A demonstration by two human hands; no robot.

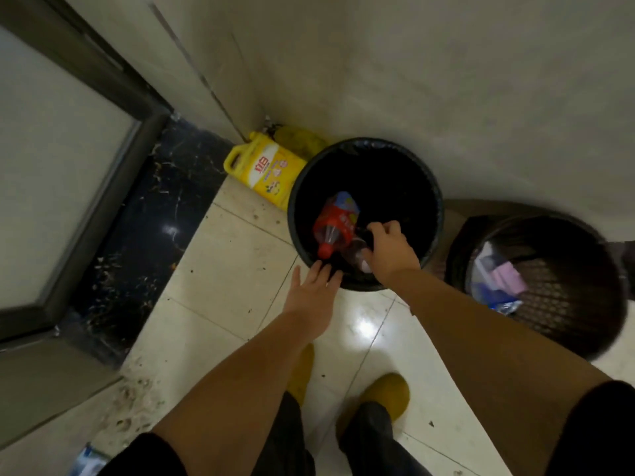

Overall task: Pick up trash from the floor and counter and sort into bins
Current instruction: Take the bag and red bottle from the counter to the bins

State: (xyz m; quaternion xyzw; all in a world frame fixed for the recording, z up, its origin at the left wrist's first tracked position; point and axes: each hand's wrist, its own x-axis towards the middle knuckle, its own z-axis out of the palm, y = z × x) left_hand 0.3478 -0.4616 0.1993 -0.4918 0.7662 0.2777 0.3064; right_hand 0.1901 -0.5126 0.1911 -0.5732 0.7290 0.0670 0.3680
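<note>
A black round bin (433, 187) stands on the tiled floor against the wall. Inside it lies a plastic bottle with a red label and red cap (335, 223). My right hand (390, 250) is over the bin's near side, fingers curled on a clear plastic bottle (359, 254) with a pale cap. My left hand (314, 292) hovers at the bin's near rim, fingers spread, holding nothing. A second, brown woven bin (563, 304) stands to the right, with bluish wrappers and a pink piece of paper inside.
A yellow jug (264, 168) and a yellowish bag (302, 140) sit in the corner behind the black bin. A door and a dark marble threshold (151, 214) lie at left. A blue-white wrapper (87, 462) lies at the bottom left. My yellow slippers (388, 395) stand below.
</note>
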